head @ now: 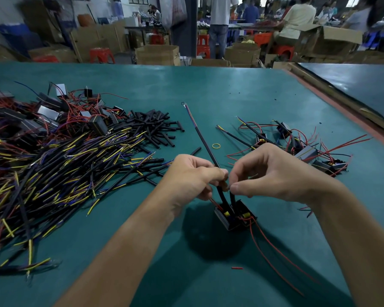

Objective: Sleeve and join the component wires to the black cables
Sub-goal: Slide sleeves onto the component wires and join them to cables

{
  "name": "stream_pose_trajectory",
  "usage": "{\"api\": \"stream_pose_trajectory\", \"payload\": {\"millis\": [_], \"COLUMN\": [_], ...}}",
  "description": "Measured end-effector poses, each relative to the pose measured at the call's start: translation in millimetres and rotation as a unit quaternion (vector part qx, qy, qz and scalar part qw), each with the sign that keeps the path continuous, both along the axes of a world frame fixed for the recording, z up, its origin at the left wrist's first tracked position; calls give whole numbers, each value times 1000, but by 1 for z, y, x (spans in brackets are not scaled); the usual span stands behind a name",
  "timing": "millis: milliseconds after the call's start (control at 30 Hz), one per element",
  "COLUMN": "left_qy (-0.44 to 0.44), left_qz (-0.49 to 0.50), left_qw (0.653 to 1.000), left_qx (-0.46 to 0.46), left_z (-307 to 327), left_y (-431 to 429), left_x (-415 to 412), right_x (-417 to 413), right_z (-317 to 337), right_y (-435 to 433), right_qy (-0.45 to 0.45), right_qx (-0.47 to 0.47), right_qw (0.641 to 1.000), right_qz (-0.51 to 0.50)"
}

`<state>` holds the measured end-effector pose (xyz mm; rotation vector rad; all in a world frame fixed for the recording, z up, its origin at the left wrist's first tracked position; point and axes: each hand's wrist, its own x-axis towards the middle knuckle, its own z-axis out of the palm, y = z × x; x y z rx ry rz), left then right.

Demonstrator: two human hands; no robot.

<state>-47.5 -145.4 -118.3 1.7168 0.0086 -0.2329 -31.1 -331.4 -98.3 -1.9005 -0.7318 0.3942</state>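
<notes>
Mid-join on one unit, most of the stock not yet done.
Your left hand [191, 178] pinches the black cable [200, 138], whose long axis leans up and away to the left, ring end farthest from you. Your right hand [271, 173] pinches a wire end [230, 187] beside it (which wire, I cannot tell). The component [233, 216] sits just below your fingers. What look like finished units [308, 151] lie to the right, while the cable pile [64, 162] and loose sleeves [155, 125] wait on the left.

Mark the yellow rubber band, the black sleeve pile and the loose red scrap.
yellow rubber band [216, 148]: head view, its near rim.
black sleeve pile [152, 124]: head view, middle of the heap.
red scrap [237, 268]: head view, its middle.
</notes>
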Motion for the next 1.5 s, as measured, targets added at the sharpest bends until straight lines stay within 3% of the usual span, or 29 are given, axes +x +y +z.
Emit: {"api": "stream_pose_trajectory", "payload": {"millis": [267,600,900,1100,1267,1500], "left_qy": [22,56,-53,-154,-202,-195], "left_qz": [-31,-37,9,58,86,89], "left_qw": [999,997,997,969,953,957], "left_qx": [-4,-49,64,186,209,196], "left_z": [4,2,-4,-10,-14,-14], "left_y": [1,3,2,-4,-6,-6], "left_x": [-1,-1,1,0,-1,1], "right_x": [4,5,5,3,2,5], "right_z": [-5,-9,-11,-10,-9,-10], "right_y": [4,6,11,15,12,9], "right_qy": [-57,-11,-43,-88,-92,-73], "right_qx": [-32,-8,-35,-75,-93,-97], "right_qw": [995,993,986,975,974,981], "right_qz": [-81,-115,-158,-192,-187,-151]}}
